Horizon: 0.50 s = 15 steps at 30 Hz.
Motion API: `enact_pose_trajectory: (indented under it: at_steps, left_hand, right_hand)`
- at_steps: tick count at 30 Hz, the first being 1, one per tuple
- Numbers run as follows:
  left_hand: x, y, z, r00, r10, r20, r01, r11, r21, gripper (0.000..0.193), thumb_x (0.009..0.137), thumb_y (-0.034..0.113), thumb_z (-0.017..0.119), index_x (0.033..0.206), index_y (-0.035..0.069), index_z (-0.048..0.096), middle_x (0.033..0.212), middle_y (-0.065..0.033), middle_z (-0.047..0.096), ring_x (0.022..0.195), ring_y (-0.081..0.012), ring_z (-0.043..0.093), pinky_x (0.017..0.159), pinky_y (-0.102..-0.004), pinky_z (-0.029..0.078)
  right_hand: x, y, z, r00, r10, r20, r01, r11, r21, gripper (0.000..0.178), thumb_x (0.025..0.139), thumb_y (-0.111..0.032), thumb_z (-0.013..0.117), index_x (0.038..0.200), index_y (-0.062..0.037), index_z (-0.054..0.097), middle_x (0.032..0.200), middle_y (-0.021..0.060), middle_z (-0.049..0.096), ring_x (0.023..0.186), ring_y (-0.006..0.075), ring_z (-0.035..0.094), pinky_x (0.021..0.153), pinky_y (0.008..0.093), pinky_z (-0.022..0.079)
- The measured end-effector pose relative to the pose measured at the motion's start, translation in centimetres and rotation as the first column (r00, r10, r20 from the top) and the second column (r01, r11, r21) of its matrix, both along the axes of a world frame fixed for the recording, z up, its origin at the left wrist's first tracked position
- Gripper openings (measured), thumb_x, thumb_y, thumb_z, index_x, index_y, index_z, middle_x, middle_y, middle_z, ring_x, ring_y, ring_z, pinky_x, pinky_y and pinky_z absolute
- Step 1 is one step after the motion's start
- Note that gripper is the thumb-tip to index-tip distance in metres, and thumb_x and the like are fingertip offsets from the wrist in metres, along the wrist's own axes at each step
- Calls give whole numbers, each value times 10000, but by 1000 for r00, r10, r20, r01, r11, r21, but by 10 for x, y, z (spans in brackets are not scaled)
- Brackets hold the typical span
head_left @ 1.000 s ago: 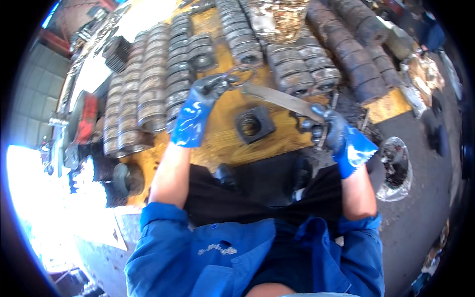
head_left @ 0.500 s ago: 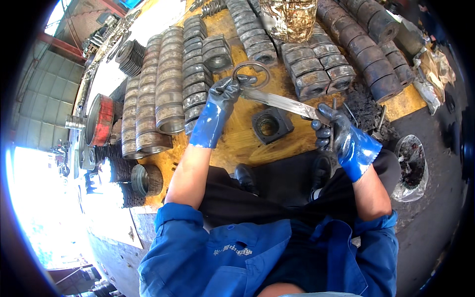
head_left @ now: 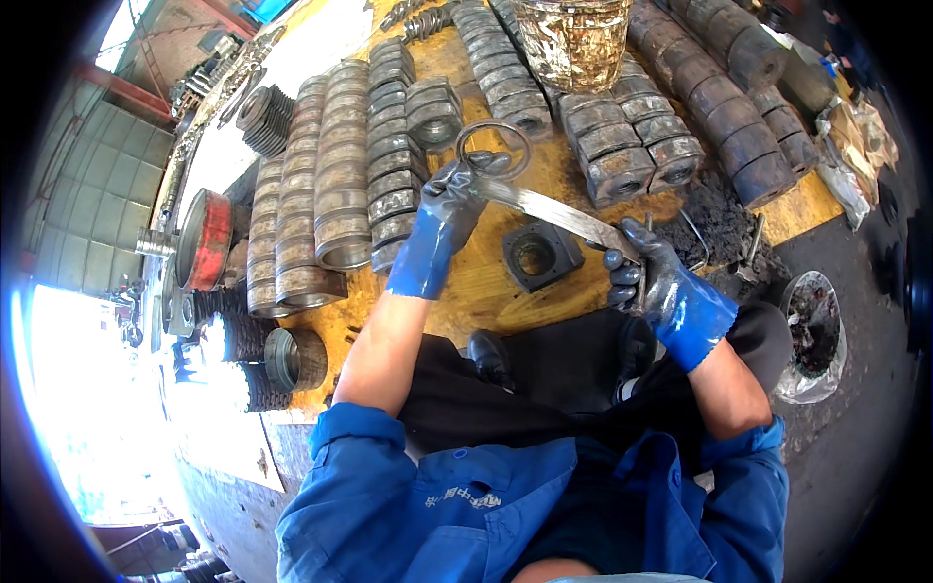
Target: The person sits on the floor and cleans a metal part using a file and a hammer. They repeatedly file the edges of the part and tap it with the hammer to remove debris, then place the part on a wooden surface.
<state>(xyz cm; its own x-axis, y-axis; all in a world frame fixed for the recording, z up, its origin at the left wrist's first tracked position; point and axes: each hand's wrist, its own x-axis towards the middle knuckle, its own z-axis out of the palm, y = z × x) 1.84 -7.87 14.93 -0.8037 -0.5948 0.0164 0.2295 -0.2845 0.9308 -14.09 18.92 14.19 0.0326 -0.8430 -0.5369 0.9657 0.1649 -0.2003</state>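
Note:
My left hand (head_left: 452, 202), in a blue glove blackened at the fingers, pinches a thin metal ring (head_left: 528, 146) held upright above the bench. My right hand (head_left: 666, 277), gloved the same way, is wrapped round the near end of a long flat metal file (head_left: 559, 216). The file slants up to the left, and its far tip meets the ring's lower edge beside my left fingers. Whether the tip passes inside the ring I cannot tell. Below the file lies a dark square metal block (head_left: 566, 255) with a round hole, on the yellow bench top (head_left: 466, 306).
Rows of rusty metal sleeves (head_left: 340, 175) stand at left, and dark blocks (head_left: 617, 175) and cylinders (head_left: 734, 126) at right. A stained bucket (head_left: 571, 49) sits at the back. A heap of black grime (head_left: 719, 219) lies beyond my right hand. A plastic-lined tub (head_left: 812, 330) is far right.
The file has slid slightly, its near end and my right hand shifting a little down and left. My left hand still holds the ring in nearly the same place. The whole view has shifted slightly.

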Motion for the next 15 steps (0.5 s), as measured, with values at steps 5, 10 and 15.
enact_pose_trajectory:
  at_steps: [5, 10, 15]
  left_hand:
    - [5, -12, -6, 998, 57, 5, -57, 995, -85, 329, 912, 192, 658, 1128, -51, 609, 1051, -127, 678, 918, -170, 641, 822, -300, 537]
    - [2, -7, 4, 994, 50, 94, -23, 963, -268, 251, 935, 166, 620, 1122, 3, 651, 1056, -87, 690, 886, -137, 641, 798, -273, 533]
    - [8, -12, 5, 987, 37, 153, 42, 876, -481, 219, 927, 126, 623, 1093, -8, 668, 1002, -83, 705, 911, -154, 655, 819, -277, 529]
  right_hand:
    - [-14, 7, -9, 1000, -16, -12, 16, 1000, -18, 382, 947, -488, 497, 1103, -148, 573, 788, 48, 625, 477, 91, 495, 471, 284, 364]
    - [-23, 16, -6, 987, -104, -125, 113, 991, 67, 412, 931, -505, 509, 1110, -140, 582, 798, 73, 650, 490, 112, 523, 467, 297, 393]
    - [-26, 16, 3, 948, -68, -310, 90, 994, 57, 519, 922, -543, 520, 1097, -62, 606, 726, 94, 640, 479, 118, 495, 442, 266, 388]
